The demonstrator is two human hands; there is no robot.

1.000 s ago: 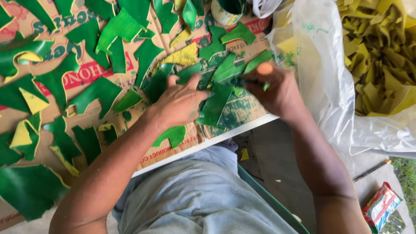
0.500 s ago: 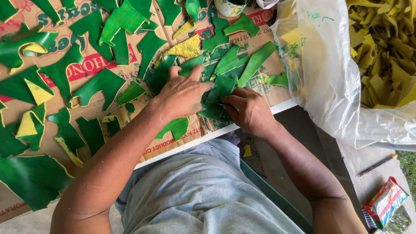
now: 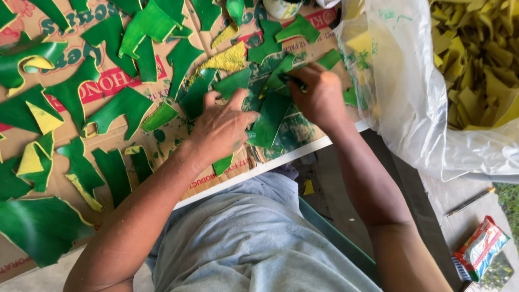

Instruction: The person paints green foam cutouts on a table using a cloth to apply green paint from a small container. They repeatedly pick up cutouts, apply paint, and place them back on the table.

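My left hand [image 3: 221, 127] lies flat on a green-painted cut piece [image 3: 270, 121] that rests on the cardboard-covered table [image 3: 70, 94], and pins it with spread fingers. My right hand [image 3: 319, 94] is closed around a thin dark tool, apparently a brush [image 3: 289, 80], whose tip touches the green pieces just above the pinned one. Several more green cut pieces, some with yellow undersides, lie spread over the cardboard on the left.
A clear plastic bag [image 3: 411, 92] full of yellow cut pieces [image 3: 478, 59] stands at the right. A small paint pot [image 3: 284, 7] sits at the top edge. A colourful snack packet [image 3: 481, 249] and a stick [image 3: 469, 201] lie on the ground lower right.
My right hand has moved up and right from the table's front edge onto the pieces. My left hand has stayed on the green piece. The view has shifted slightly.
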